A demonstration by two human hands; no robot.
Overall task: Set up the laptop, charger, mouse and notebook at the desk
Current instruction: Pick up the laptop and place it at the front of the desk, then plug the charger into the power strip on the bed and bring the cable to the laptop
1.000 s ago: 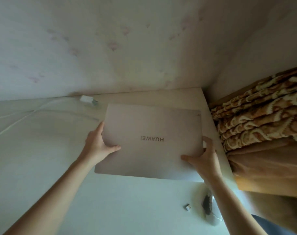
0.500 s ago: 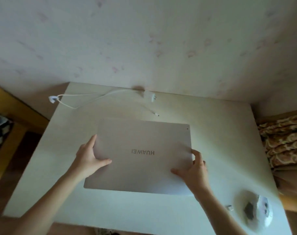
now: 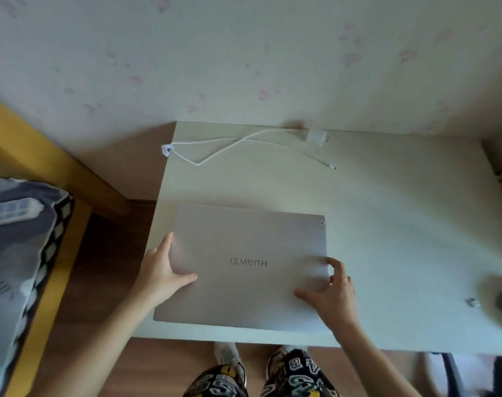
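At the right edge a blurred, round grey mouse point(image 3: 501, 303) is hard to make out. The closed silver laptop point(image 3: 244, 267) lies near the white desk's point(image 3: 387, 224) front-left corner; left hand point(image 3: 158, 270) and right hand point(image 3: 334, 293) clasp its side edges, thumbs on the lid. Farther back lies the white charger with cable point(image 3: 317, 137).

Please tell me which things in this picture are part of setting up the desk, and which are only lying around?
Part of the job:
- laptop, closed, held by left hand and right hand
- charger with cable
- mouse, blurred
- desk

Lying around:
- small adapter
- bedding

No notebook is visible.
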